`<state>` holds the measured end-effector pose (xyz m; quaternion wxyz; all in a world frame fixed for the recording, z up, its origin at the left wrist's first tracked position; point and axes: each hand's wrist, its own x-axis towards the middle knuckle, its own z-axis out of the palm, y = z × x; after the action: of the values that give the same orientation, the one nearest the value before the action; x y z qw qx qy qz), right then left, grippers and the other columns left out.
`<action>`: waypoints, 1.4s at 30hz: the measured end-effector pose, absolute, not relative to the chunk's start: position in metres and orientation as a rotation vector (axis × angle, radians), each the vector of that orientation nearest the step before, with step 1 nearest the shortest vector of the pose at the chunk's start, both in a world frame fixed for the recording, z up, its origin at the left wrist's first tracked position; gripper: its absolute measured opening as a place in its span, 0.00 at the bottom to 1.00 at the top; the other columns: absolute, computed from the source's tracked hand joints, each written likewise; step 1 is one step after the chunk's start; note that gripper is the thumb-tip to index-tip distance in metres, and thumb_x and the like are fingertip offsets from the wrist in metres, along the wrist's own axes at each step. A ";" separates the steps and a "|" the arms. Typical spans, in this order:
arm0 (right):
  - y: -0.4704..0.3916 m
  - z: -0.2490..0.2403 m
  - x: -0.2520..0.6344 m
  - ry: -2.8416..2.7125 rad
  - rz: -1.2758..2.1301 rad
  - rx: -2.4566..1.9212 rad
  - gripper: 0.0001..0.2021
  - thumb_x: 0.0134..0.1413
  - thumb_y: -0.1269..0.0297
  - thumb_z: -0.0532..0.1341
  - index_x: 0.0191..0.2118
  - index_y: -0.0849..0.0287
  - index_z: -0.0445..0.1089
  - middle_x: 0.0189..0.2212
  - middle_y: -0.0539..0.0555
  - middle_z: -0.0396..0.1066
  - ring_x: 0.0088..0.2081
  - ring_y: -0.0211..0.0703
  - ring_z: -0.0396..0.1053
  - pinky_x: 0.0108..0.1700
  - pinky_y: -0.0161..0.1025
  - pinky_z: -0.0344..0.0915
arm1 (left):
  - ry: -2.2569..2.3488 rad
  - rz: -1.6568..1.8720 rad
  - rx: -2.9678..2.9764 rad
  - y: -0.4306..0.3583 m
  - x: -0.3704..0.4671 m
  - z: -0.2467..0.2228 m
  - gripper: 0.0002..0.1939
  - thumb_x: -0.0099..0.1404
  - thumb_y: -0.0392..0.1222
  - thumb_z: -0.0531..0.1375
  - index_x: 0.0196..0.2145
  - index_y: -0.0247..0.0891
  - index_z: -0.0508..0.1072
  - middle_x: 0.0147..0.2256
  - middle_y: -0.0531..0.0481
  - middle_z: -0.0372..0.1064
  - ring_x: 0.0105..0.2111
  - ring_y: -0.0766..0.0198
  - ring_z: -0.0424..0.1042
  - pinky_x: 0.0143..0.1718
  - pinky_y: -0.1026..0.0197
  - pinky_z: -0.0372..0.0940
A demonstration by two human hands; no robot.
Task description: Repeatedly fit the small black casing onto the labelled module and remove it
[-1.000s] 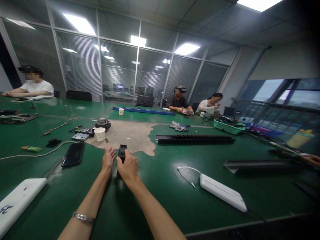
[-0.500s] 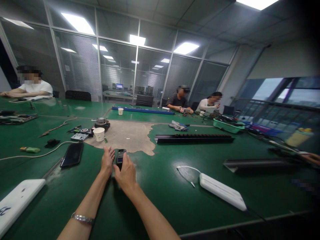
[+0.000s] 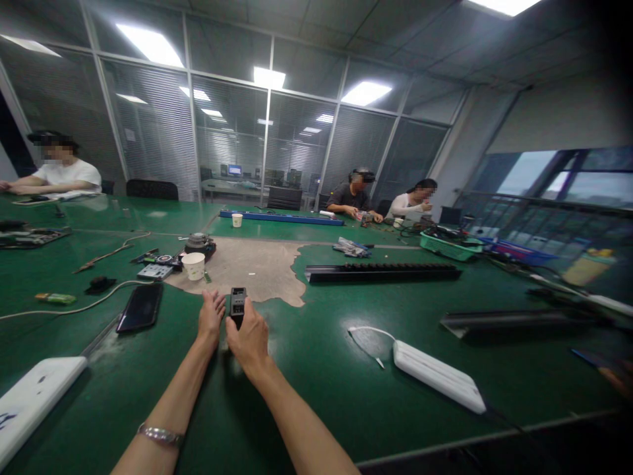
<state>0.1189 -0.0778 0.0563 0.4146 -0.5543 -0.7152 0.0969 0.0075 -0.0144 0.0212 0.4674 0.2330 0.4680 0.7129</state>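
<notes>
Right fingers [image 3: 251, 310] around black device [image 3: 238, 302]

Left hand [image 3: 211, 320]: bare, five-fingered, ungloved. Left wrist and forearm: bare to the lower edge of the view, one bracelet [image 3: 161, 435] worn above the wrist. Bracelet: silver-coloured, shiny, narrow curved band, darker patches along the surface; finer pattern too small to tell. Right hand [image 3: 251, 333]: bare. Right wrist and forearm: likewise bare, to the lower edge.

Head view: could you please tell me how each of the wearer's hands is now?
Left hand: open, holding nothing visible.
Right hand: closed on the small black device.
</notes>
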 end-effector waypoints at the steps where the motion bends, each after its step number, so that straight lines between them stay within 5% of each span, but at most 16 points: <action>1: -0.077 0.063 0.121 -1.777 0.241 -1.371 0.28 0.52 0.60 0.59 0.58 0.64 0.55 0.44 0.63 0.70 0.45 0.51 0.69 0.45 0.41 0.64 | 1.144 1.751 0.570 -0.014 0.007 0.021 0.35 0.64 0.63 0.41 0.57 0.34 0.61 0.53 0.35 0.62 0.54 0.58 0.62 0.54 0.56 0.55; 7: -0.063 0.089 0.168 -1.687 0.216 -1.226 0.27 0.54 0.59 0.57 0.59 0.62 0.56 0.49 0.59 0.68 0.49 0.47 0.67 0.51 0.39 0.61 | 1.141 1.742 0.594 -0.013 0.006 0.018 0.36 0.63 0.64 0.42 0.57 0.34 0.60 0.54 0.35 0.62 0.55 0.57 0.61 0.55 0.56 0.54; 14: -0.058 0.051 0.227 -1.605 0.180 -1.418 0.28 0.52 0.60 0.58 0.59 0.60 0.57 0.47 0.58 0.70 0.47 0.48 0.69 0.49 0.40 0.62 | 1.143 1.734 0.606 -0.013 0.007 0.017 0.37 0.62 0.65 0.42 0.57 0.33 0.60 0.55 0.34 0.60 0.55 0.56 0.61 0.56 0.55 0.53; 42: -0.064 0.017 0.226 -1.657 0.178 -1.345 0.32 0.53 0.60 0.59 0.61 0.66 0.52 0.55 0.65 0.61 0.55 0.51 0.60 0.56 0.45 0.57 | 1.139 1.757 0.639 -0.012 0.007 0.012 0.36 0.63 0.64 0.42 0.57 0.32 0.60 0.55 0.34 0.60 0.54 0.57 0.62 0.55 0.56 0.54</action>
<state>0.2262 -0.0639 0.0173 0.4796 -0.5511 -0.6789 0.0730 0.0073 -0.0122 0.0117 0.4585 0.2594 0.4625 0.7132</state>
